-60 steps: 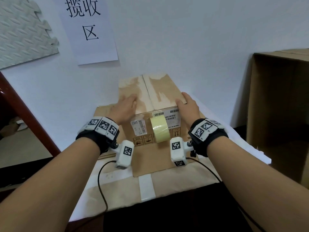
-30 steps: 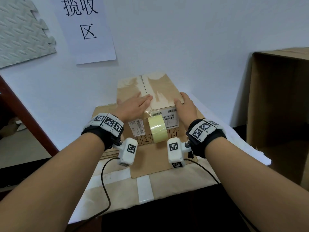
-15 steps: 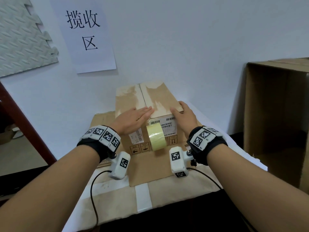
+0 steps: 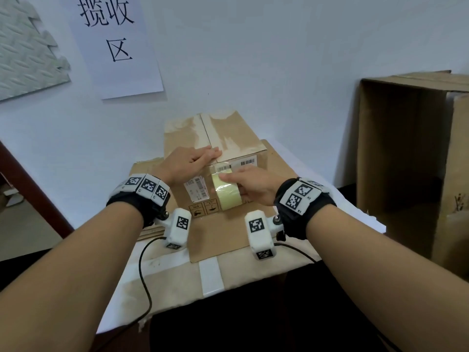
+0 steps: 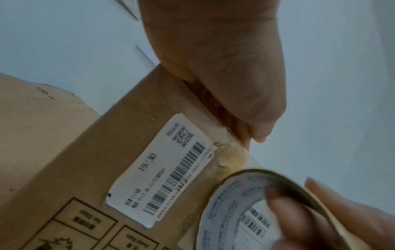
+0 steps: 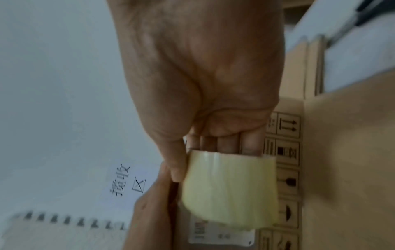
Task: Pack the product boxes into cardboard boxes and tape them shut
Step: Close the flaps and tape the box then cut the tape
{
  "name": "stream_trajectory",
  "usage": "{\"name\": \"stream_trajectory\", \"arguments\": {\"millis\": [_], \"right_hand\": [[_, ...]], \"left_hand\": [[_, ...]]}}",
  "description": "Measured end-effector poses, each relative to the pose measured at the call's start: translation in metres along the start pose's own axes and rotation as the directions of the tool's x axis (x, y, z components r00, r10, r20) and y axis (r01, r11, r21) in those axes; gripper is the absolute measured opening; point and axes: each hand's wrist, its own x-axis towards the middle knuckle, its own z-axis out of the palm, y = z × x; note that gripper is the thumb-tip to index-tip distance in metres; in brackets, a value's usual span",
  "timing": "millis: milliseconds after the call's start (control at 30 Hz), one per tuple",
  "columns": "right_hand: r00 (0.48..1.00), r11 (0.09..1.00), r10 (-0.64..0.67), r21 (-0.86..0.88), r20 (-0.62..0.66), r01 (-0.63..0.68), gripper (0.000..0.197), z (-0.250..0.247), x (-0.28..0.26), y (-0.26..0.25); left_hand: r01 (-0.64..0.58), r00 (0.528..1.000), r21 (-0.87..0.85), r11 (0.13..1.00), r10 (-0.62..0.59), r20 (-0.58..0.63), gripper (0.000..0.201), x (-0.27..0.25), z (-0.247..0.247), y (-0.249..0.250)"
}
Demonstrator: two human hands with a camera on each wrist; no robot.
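Observation:
A closed brown cardboard box (image 4: 228, 138) with white labels stands against the wall on a flat cardboard sheet. My left hand (image 4: 189, 162) lies flat on its top near the front edge, fingers straight, pressing the flaps by the seam. A pale yellow tape roll (image 4: 225, 193) hangs against the box's front face, its strip stuck up over the edge. My right hand (image 4: 250, 185) grips the roll, thumb on its outer face and fingers through its core (image 6: 224, 143). The left wrist view shows the roll (image 5: 256, 211) below the label (image 5: 162, 170).
A large open cardboard carton (image 4: 411, 153) stands on its side at the right. The table (image 4: 177, 283) is covered in taped brown paper, with its front edge close to me. A paper sign (image 4: 111, 41) and a grey foam mat (image 4: 28, 47) hang on the wall.
My right hand has left the box's top right corner and taken hold of the tape roll on the front face. My left hand slid rightward along the top toward the seam.

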Motion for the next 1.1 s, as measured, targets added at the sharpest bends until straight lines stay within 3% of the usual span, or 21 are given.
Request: {"name": "stream_trajectory", "arguments": {"millis": [133,500,800,1100], "right_hand": [[0.998,0.981,0.030,0.190,0.062,-0.041,0.027,0.003,-0.005,-0.005],[0.981,0.959,0.175,0.211,0.082,-0.188,0.023,0.004,0.001,-0.003],[0.965,0.935,0.251,0.240,0.077,-0.262,0.021,0.005,0.009,0.002],[0.958,0.925,0.278,0.252,0.067,-0.286,0.021,0.005,0.019,0.008]], "left_hand": [[-0.008,1.000,-0.023,1.000,0.007,-0.016,0.038,0.003,0.000,0.001],[-0.072,0.997,-0.032,0.997,0.071,-0.032,0.037,0.006,0.005,-0.007],[-0.051,0.998,-0.136,0.989,0.047,-0.038,0.035,0.008,0.007,-0.012],[-0.103,0.992,-0.076,0.992,0.097,-0.082,0.041,0.010,0.012,-0.014]]}}
